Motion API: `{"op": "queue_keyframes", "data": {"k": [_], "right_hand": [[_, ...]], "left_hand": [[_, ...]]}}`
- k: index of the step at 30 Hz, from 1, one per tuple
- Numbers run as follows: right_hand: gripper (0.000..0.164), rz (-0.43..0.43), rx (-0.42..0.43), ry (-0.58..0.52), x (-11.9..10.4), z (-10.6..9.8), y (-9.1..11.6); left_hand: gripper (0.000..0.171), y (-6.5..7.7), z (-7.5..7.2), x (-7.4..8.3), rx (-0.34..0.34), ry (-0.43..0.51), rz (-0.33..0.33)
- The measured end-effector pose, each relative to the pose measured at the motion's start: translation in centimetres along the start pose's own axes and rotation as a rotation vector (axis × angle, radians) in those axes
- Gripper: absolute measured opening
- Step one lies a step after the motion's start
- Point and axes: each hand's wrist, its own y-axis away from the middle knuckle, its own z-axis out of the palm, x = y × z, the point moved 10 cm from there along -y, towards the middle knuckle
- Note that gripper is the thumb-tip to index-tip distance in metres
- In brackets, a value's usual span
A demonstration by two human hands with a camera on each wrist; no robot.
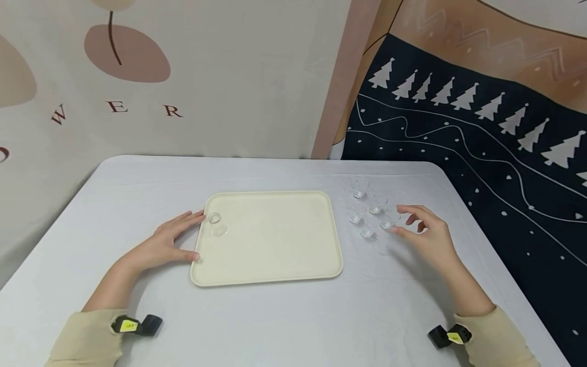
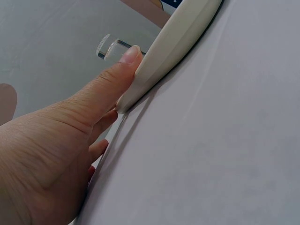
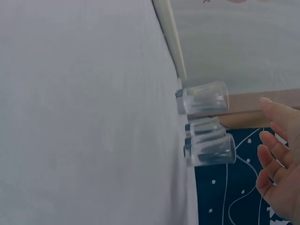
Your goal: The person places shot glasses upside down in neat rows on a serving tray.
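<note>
Cream tray (image 1: 270,237) bears one clear cup (image 1: 214,218) in my head view; five more cups (image 1: 366,232) stand right of it. Left wrist: left hand (image 2: 56,136) spread, touching the tray's rim. Right wrist: right hand (image 3: 283,164) loosely parted, empty, near cups (probably light, slippery); I'd pinch their walls.

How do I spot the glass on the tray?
On the white-covered table lies a cream tray. Near its left edge, beside the left hand, stands the small clear glass. Only it stands on the tray; the other glasses cluster to the tray's right.
</note>
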Motion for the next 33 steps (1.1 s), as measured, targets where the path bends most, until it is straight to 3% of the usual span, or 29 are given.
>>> {"op": "queue_keyframes", "data": {"k": [12, 23, 33], "right_hand": [[0.044, 0.087, -0.092, 0.005, 4.0, 1.0, -0.6], [0.046, 0.144, -0.192, -0.036, 6.3, 2.7, -0.8], [0.044, 0.174, -0.207, -0.056, 7.5, 3.9, -0.6]], "left_hand": [[0.091, 0.0, 0.1, -0.1, 0.000, -0.003, 0.003], [0.092, 0.0, 0.0, -0.2, 0.003, -0.013, -0.007], [0.092, 0.0, 0.1, -0.1, -0.001, -0.007, -0.001]]}}
